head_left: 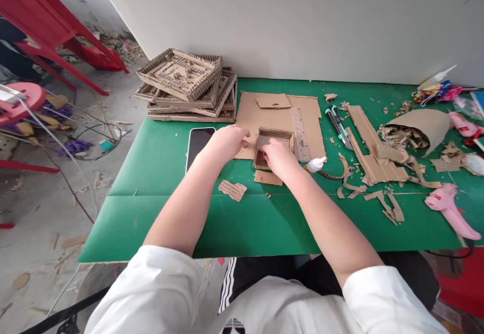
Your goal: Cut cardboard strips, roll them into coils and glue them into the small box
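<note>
A small open cardboard box (274, 132) with corrugated walls lies on the green table, partly over a flat cardboard sheet (264, 103). My right hand (275, 153) reaches into the box from the front, fingers bent together near its left inner side; whatever they hold is hidden. To the left of the box, my left hand (233, 140) hovers over the sheet's edge with its fingers curled in a pinch. A tiny brownish thing shows at those fingertips, too small to name. Beside my right wrist is a white glue bottle (314, 165). A clear ruler (300, 133) rests right of the box.
Stacked corrugated cardboard trays (189, 84) stand at the back left, near a phone (198, 145). Rightward lie a utility knife (338, 126), cardboard strips (365, 145), a rolled cardboard cone (423, 124) with scraps, and a pink glue gun (451, 210). A pale wall (302, 26) borders the table's back.
</note>
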Demonstrator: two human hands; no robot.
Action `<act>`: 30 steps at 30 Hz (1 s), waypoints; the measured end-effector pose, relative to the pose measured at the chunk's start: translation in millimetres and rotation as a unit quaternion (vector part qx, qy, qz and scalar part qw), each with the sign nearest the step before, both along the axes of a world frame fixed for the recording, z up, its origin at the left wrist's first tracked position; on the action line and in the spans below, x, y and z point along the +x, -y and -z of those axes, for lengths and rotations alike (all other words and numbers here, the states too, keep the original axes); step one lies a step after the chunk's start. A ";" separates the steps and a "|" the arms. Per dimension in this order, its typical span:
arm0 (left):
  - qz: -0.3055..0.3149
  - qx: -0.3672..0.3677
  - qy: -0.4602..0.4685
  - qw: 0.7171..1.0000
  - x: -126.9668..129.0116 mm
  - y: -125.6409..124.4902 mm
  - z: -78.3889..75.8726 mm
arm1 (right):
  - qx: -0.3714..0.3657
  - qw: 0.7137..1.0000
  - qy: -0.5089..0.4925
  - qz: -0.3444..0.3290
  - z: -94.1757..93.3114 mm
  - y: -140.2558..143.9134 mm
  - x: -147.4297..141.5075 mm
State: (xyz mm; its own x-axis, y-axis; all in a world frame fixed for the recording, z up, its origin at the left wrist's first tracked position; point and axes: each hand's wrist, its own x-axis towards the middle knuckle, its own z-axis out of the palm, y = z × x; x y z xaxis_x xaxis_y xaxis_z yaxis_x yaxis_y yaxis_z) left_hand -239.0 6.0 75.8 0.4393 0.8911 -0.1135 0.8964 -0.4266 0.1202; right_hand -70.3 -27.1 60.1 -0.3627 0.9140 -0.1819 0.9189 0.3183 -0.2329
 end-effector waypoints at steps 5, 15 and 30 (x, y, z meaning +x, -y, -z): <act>0.012 0.003 0.012 1.000 1.9 4.8 -6.0 | -0.010 1.000 0.005 -0.008 1.0 2.3 1.7; 0.078 -0.051 0.041 0.995 20.2 8.0 1.6 | -0.018 1.000 -0.011 0.011 -8.9 4.0 -2.6; 0.064 -0.110 0.081 0.989 17.4 4.4 3.0 | -0.021 0.999 0.036 -0.010 8.2 -2.1 -3.6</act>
State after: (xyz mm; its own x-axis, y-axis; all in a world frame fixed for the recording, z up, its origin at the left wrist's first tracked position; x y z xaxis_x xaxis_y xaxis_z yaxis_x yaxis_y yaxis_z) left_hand -221.6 1.6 72.8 0.5752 0.7888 -0.2165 0.7980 -0.4831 0.3602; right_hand -73.9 -25.0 51.8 -0.3648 0.8977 -0.2473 0.9276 0.3276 -0.1793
